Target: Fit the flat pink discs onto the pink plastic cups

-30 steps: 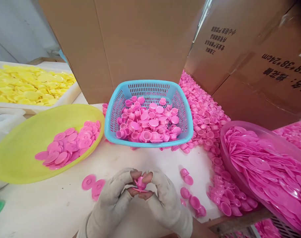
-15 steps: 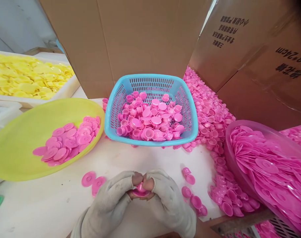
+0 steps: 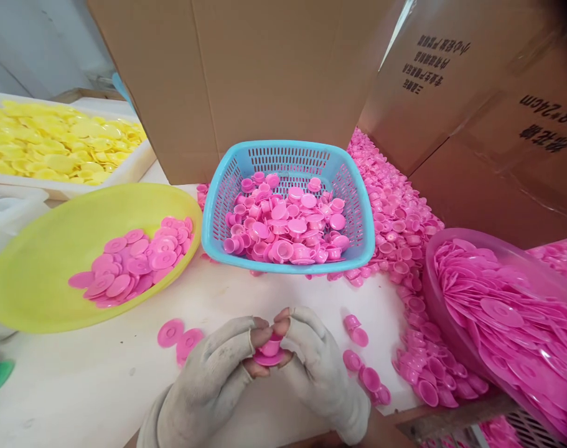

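Between my two hands is a small pink toy cup (image 3: 271, 346) sitting upright on a pink toy saucer (image 3: 268, 359). My left hand (image 3: 222, 367), in a white glove with bare fingertips, pinches the cup and saucer from the left. My right hand (image 3: 313, 364), gloved the same way, grips them from the right. Two loose pink saucers (image 3: 171, 333) lie on the white table left of my left hand. Several loose pink cups (image 3: 370, 379) lie right of my right hand. Beyond my hands, a blue basket (image 3: 287, 269) holds many pink cups and saucers.
A yellow bowl (image 3: 40, 249) with pink saucers stands at left, a tray of yellow pieces (image 3: 63, 143) behind it. At right are a heap of pink cups (image 3: 399, 230) and a pink tub of saucers (image 3: 502, 311). Cardboard boxes (image 3: 274, 68) rise behind.
My fingers have shifted on the cup and saucer, with my right fingers raised a little, so more of the cup shows. The view has moved slightly.
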`<state>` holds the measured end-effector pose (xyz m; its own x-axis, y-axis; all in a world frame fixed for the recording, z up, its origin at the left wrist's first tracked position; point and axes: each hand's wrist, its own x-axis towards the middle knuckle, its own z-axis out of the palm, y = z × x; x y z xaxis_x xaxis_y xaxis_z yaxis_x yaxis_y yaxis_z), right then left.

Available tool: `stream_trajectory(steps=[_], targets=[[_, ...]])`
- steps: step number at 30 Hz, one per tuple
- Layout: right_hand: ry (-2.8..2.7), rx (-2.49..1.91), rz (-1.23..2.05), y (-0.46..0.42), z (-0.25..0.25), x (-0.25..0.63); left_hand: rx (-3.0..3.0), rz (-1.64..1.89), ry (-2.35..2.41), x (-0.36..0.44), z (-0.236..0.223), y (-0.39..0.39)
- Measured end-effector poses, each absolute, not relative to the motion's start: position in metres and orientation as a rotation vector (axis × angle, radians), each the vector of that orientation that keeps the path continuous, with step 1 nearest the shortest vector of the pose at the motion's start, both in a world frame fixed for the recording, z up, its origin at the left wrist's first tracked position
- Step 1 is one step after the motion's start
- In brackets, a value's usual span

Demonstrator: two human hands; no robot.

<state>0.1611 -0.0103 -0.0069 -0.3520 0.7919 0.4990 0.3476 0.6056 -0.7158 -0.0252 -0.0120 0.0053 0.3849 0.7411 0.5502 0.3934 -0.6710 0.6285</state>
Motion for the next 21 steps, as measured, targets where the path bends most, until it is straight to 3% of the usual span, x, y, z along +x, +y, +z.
stream_trajectory(steps=[8,17,21], targets=[[-2.061,-0.875,0.57,-0.01,-0.0067,0.159,2.287,1.294,1.052,-0.0208,0.0086,-0.0167],[-1.561,-0.898,1.369,-0.0112,-0.0106,0.158,1.996,1.219,1.137,-0.0219,0.0072,-0.0193],[-1.609,-0.778,1.276,-0.0085,-0.0092,0.1582,2.085,1.247,1.069,-0.0179,0.0091,-0.0192]])
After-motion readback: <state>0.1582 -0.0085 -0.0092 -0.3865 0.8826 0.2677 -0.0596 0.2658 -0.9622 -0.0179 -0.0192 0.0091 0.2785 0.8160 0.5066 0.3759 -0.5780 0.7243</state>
